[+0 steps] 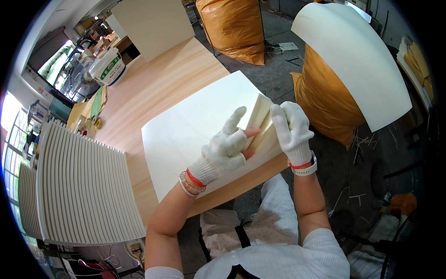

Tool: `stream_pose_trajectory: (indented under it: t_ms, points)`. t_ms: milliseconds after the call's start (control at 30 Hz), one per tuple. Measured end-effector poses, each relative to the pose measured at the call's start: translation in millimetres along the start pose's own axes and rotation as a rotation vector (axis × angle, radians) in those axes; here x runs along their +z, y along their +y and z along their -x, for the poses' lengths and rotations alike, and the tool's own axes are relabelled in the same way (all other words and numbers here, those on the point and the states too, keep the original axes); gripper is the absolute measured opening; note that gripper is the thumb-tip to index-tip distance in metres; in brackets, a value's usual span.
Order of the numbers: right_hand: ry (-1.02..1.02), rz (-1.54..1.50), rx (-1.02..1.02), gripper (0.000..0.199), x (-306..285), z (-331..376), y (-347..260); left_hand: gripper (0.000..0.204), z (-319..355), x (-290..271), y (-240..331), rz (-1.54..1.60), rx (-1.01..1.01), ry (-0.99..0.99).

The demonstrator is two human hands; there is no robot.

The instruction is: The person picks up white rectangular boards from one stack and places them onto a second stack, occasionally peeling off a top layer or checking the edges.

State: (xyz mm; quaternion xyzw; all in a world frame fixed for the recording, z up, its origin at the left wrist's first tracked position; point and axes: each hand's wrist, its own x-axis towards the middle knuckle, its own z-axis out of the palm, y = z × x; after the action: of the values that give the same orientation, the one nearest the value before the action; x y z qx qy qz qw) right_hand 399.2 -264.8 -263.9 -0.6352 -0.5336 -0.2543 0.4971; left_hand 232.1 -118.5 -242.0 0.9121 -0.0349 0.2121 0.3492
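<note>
A large white sheet (190, 121) of stiff paper or board lies on the wooden table in front of me. Along its right edge a narrow strip (256, 116) stands folded up. My left hand (223, 149), in a white glove with some bare fingertips, has its fingers spread; two bare tips touch the inner side of this strip. Closed at the sheet's right edge is my right hand (292, 130), also gloved, with its fingers curled at the outer side of the fold. Its fingertips are partly hidden.
A tall stack of ridged white panels (88, 186) stands at the left. The wooden table (153, 97) also bears a white tub (107, 67) and an upright board (153, 28). Orange sacks (232, 28) stand beyond; a curved white sheet (357, 60) lies over one.
</note>
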Motion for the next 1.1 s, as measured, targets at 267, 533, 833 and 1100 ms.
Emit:
stream_pose_trajectory:
  t_ms: [267, 533, 833, 1100]
  points:
    - [-0.003, -0.002, 0.068, 0.008, 1.7, -3.2, -5.8, 0.033, 0.0, -0.6, -7.9, -0.019, -0.019, -0.092]
    - [0.025, -0.134, 0.178, 0.009, 2.3, -1.9, -5.2, 0.046, 2.1, 3.7, -11.4, -0.012, 0.08, 0.029]
    - [0.047, -0.064, 0.138, 0.007, 6.3, -0.4, -4.9, 0.039, 0.3, -2.1, -6.7, 0.039, -0.033, -0.1]
    - [0.074, -0.145, 0.15, 0.01, 4.4, -1.4, -7.3, 0.048, 2.4, 4.9, -10.6, 0.035, 0.073, 0.043]
